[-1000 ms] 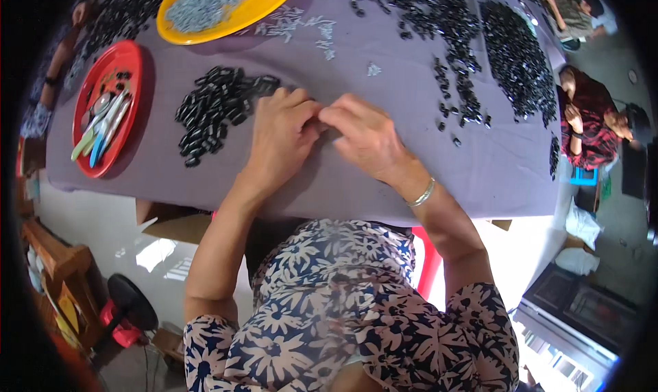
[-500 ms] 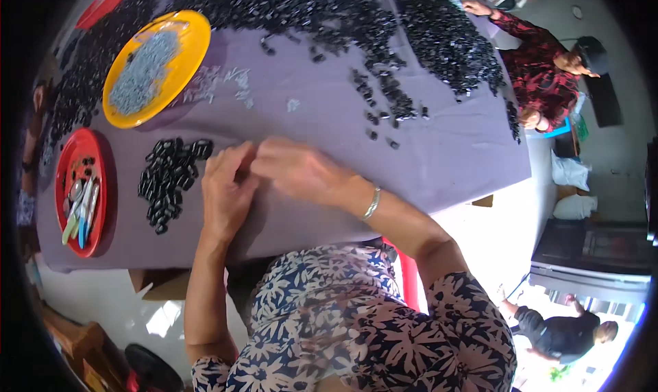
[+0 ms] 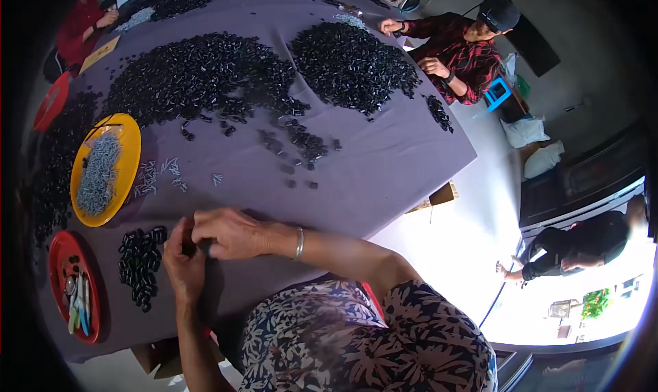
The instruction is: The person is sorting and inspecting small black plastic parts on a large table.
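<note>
Red at the far left: that's a tray, lying on a purple-grey cloth, with slim tools in it, their handles pale, green and blue. Just above it, the yellow plate, carrying a mound of thin grey pins. Moving right, a small heap of glossy black pieces, close beside the left hand; whether the two touch, I can't tell. More grey pins lie loose above.

And now the left hand: thumb and fingers bent into a loose curl, tips up against the right hand. Anything between them is hidden, so I can't call a hold. Beyond, a broad spread of black pieces. Next, the right hand, knuckles up, fingers folded down toward the left thumb; its grip is out of sight too. A silvery bracelet rings that wrist.

Further right, a second black heap, then a co-worker in a red-and-black shirt and dark cap, beside a blue stool. White sacks follow, and by the bright doorway, a person in dark clothes.
</note>
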A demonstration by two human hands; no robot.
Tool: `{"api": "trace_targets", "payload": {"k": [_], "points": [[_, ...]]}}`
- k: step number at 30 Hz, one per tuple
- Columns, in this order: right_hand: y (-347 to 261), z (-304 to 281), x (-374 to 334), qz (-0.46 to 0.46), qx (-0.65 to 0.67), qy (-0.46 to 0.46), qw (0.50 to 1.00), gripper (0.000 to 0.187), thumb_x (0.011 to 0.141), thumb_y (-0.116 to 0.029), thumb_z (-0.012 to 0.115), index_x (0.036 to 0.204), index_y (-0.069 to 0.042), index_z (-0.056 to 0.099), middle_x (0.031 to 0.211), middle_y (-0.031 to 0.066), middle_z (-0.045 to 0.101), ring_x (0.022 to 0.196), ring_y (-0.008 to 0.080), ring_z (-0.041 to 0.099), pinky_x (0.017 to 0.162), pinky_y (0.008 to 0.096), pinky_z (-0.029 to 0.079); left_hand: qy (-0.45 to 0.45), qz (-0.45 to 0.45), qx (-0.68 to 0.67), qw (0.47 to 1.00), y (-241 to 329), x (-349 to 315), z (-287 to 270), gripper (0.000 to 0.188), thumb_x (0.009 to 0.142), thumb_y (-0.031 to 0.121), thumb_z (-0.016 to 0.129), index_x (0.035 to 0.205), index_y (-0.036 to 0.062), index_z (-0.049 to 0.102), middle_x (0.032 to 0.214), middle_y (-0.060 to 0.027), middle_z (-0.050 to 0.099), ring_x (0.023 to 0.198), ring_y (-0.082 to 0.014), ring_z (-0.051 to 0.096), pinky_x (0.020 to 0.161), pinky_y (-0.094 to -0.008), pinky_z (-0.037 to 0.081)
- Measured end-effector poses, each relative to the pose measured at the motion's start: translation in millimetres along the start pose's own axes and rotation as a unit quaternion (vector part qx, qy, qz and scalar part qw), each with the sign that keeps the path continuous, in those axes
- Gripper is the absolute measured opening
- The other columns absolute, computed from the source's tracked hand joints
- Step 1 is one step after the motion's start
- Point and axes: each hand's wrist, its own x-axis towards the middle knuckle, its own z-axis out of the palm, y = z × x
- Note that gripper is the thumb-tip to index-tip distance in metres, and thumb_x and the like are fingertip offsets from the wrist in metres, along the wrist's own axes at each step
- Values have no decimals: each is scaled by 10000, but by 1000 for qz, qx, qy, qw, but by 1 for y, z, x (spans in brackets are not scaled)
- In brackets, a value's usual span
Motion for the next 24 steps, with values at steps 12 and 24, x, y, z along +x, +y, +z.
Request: {"api": "trace_targets", "payload": {"k": [12,24], "points": [[14,-15,37,368,128,-180,903,123,728,30,550,843,11,591,696,113,617,573,192,637,504,339,482,-13,-49,0,999,7,-3,0,705,692,-96,767,1347,-43,512,820,24,532,761,-101,513,739,-237,458],[6,-18,31,373,159,-169,898,108,758,1,534,852,-3,586,640,115,640,530,179,661,469,334,499,-43,-27,-38,998,8,-6,-7,619,749,-104,694,1337,10,540,988,-44,600,921,-166,576,857,-296,465]]}}
